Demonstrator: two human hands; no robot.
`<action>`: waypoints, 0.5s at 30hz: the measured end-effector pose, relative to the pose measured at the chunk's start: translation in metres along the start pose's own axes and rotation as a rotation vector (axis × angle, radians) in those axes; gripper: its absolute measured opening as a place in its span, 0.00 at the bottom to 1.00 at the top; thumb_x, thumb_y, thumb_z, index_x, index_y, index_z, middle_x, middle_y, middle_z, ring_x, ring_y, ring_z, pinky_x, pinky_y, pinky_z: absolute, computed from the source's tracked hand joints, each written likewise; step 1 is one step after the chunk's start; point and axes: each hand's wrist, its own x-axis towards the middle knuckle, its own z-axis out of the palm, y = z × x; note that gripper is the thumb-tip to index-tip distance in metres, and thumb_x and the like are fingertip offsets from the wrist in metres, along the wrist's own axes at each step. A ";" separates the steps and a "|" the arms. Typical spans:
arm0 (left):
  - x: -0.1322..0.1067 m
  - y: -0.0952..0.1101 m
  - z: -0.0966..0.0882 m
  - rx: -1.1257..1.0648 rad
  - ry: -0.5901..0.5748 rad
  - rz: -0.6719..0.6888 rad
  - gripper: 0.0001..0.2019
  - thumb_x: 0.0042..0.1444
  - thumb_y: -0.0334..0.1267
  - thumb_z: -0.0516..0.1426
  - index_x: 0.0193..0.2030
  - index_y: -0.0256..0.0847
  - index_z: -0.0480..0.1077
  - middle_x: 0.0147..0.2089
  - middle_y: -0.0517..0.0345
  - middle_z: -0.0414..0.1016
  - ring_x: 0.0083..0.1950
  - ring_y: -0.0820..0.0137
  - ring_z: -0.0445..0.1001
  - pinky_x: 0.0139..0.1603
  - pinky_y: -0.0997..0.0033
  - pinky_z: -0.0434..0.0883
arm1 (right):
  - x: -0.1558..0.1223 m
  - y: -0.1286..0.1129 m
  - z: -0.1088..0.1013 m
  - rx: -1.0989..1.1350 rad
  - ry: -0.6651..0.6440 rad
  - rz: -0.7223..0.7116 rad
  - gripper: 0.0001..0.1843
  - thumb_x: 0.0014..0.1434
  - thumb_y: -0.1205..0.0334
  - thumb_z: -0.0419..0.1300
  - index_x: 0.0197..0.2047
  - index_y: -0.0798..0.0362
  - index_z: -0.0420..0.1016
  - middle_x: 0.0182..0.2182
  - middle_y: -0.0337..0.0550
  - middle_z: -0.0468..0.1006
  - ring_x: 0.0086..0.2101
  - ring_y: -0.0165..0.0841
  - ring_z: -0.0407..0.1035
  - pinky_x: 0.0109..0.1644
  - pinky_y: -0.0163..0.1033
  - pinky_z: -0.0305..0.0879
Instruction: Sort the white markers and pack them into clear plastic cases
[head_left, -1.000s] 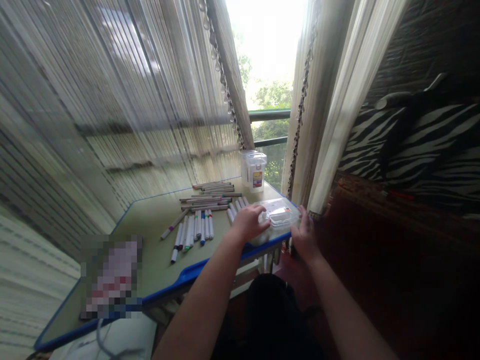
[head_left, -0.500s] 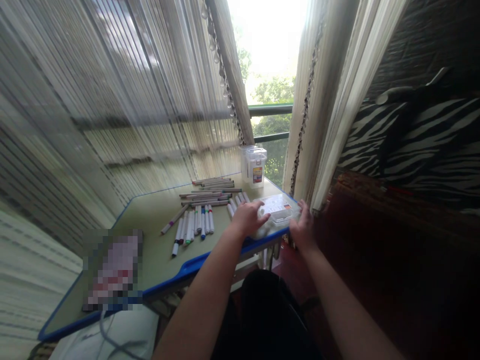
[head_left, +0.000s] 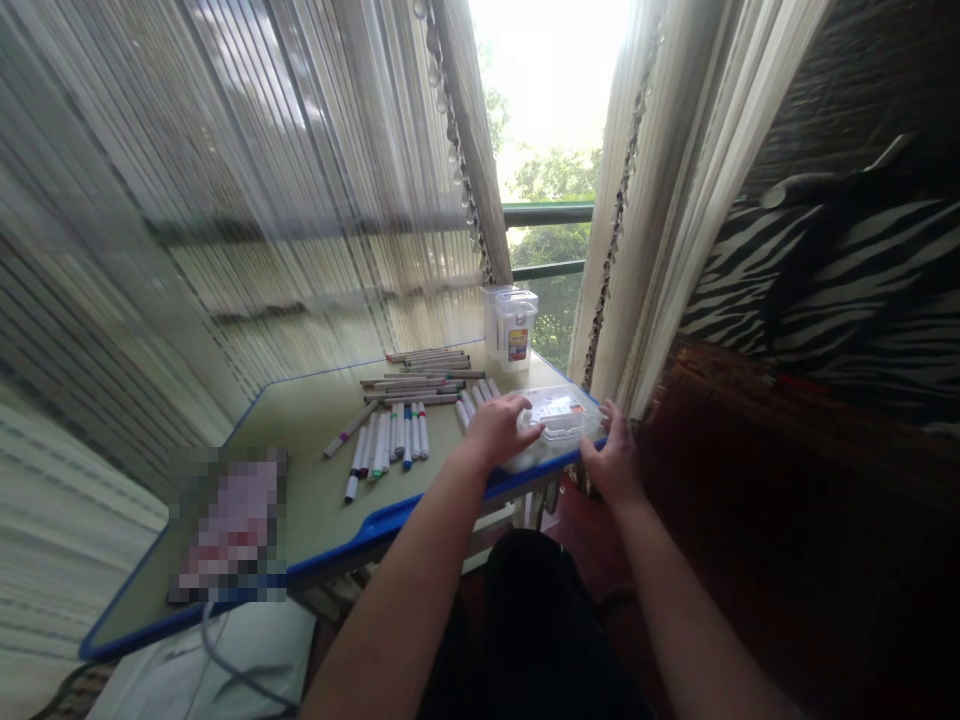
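A clear plastic box (head_left: 559, 412) with a small printed label lies on the right end of the desk. My left hand (head_left: 501, 430) grips its left side, thumb and fingers against the edge. At the opposite side, my right hand (head_left: 613, 455) has its fingers round the right edge of the box. Left of my left hand lie several white markers (head_left: 390, 440) with coloured bands, side by side. Thinner markers (head_left: 420, 388) lie in rows behind them, and a few more markers (head_left: 474, 400) sit close to the box.
An upright clear container (head_left: 514, 328) with a label stands at the desk's back corner. A blurred-out flat item (head_left: 232, 520) lies at the left end of the blue-edged desk (head_left: 315, 500). String curtains (head_left: 337, 180) hang behind it. A cable (head_left: 214, 650) runs at the lower left.
Both hands stay on the clear box, which looks slightly flatter on the desk. The view has shifted a little; the markers lie as before.
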 end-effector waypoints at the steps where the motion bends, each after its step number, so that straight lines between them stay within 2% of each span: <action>1: 0.000 0.000 0.000 -0.017 0.000 0.009 0.16 0.52 0.46 0.57 0.44 0.39 0.73 0.45 0.50 0.77 0.44 0.62 0.75 0.48 0.63 0.71 | 0.000 0.000 -0.001 -0.006 0.003 -0.014 0.36 0.48 0.63 0.55 0.62 0.56 0.56 0.52 0.58 0.70 0.48 0.45 0.68 0.53 0.54 0.66; 6: 0.000 -0.005 0.003 -0.115 0.000 0.019 0.18 0.48 0.35 0.58 0.48 0.36 0.73 0.55 0.45 0.73 0.54 0.62 0.72 0.57 0.65 0.68 | 0.002 0.002 -0.005 -0.048 -0.037 -0.064 0.34 0.48 0.62 0.56 0.60 0.55 0.59 0.52 0.57 0.69 0.48 0.46 0.68 0.53 0.56 0.65; 10: 0.001 -0.006 0.004 -0.135 -0.038 0.031 0.23 0.45 0.28 0.56 0.51 0.38 0.72 0.57 0.48 0.72 0.57 0.62 0.71 0.58 0.65 0.68 | 0.002 0.004 -0.006 -0.058 -0.051 -0.053 0.33 0.48 0.60 0.56 0.59 0.55 0.60 0.52 0.58 0.68 0.49 0.47 0.67 0.52 0.57 0.65; 12: 0.001 -0.006 0.004 -0.132 -0.031 0.033 0.23 0.46 0.29 0.57 0.52 0.38 0.72 0.58 0.47 0.71 0.57 0.61 0.71 0.58 0.63 0.68 | 0.000 0.005 -0.005 -0.028 -0.034 -0.051 0.36 0.48 0.61 0.56 0.61 0.54 0.57 0.53 0.57 0.67 0.49 0.46 0.67 0.53 0.56 0.65; 15: 0.001 -0.005 0.004 -0.149 0.009 0.054 0.20 0.49 0.35 0.60 0.51 0.37 0.72 0.58 0.45 0.71 0.57 0.61 0.72 0.59 0.62 0.68 | -0.003 0.003 -0.003 0.023 -0.003 -0.045 0.42 0.49 0.62 0.57 0.66 0.53 0.47 0.57 0.59 0.62 0.49 0.45 0.67 0.53 0.54 0.65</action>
